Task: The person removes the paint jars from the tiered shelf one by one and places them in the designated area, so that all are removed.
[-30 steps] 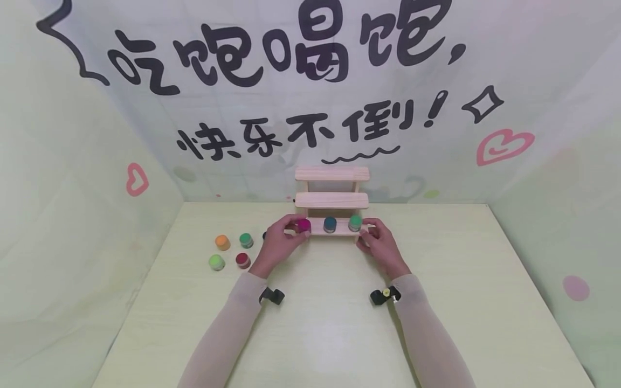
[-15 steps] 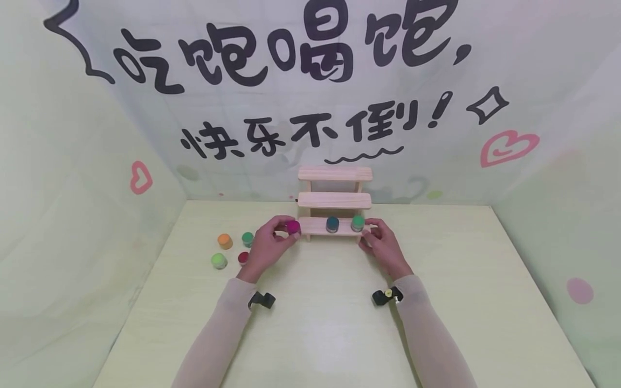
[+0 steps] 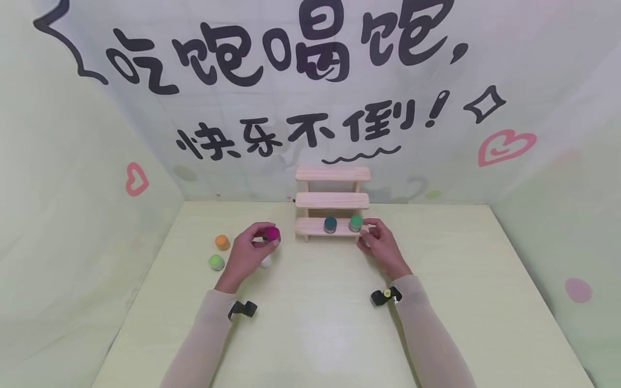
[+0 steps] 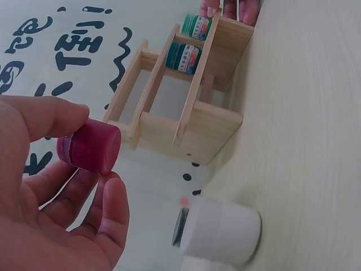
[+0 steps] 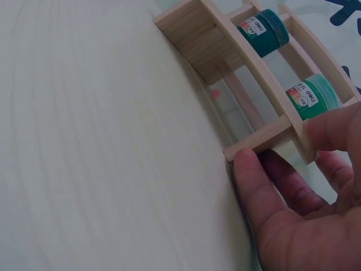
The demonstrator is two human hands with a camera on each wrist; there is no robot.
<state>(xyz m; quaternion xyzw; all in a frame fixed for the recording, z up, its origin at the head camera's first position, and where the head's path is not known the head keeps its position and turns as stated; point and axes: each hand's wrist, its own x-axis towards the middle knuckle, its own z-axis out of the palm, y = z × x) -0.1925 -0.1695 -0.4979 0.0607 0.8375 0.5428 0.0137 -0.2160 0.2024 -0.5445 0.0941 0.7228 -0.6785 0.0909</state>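
My left hand [image 3: 247, 253] pinches a small magenta paint jar [image 4: 93, 145] between thumb and fingers, just off the left side of a three-step wooden rack [image 3: 332, 200]. At the rack's right end, my right hand [image 3: 381, 245] grips the lowest step, fingers and thumb around its end. On that step stand a dark teal paint jar [image 5: 264, 33] near the middle and a green paint jar [image 5: 313, 97] close to my right fingers. Below the left hand, a white jar [image 4: 223, 231] stands on the table, partly covered in the head view.
Left of my left hand, an orange jar [image 3: 222, 242] and a light green jar [image 3: 216, 262] stand on the pale table [image 3: 320, 323]. The left hand covers part of this area. A printed cloth backdrop [image 3: 242, 172] hangs right behind the rack.
My left hand has drawn the magenta paint jar off the lowest step and carried it left, covering the green and red jars. The right hand stays at the rack's right end.
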